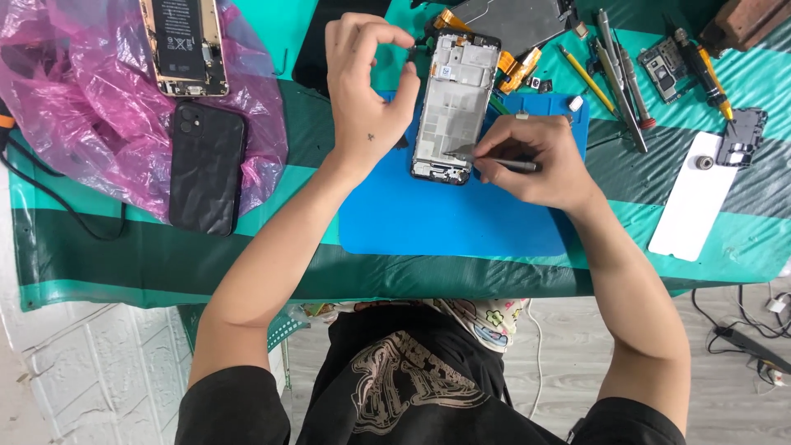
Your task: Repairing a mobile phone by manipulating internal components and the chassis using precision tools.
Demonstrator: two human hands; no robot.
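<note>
From the head camera, the right hand (535, 161) is curled tight around a thin metal tool (494, 161); its fingers hide most of the tool, and the tip is hard to see. The open phone frame (453, 103) lies on the blue mat (445, 218), between both hands. The left hand (367, 82) is half open, thumb against the frame's side, fingers bent above it, holding nothing else.

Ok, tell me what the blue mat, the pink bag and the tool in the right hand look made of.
Blue mat: likely silicone or rubber, matte with rounded corners.
Pink bag: thin plastic film, translucent and crinkled.
Tool in right hand: seemingly metal, a slim grey shaft with slight sheen.
</note>
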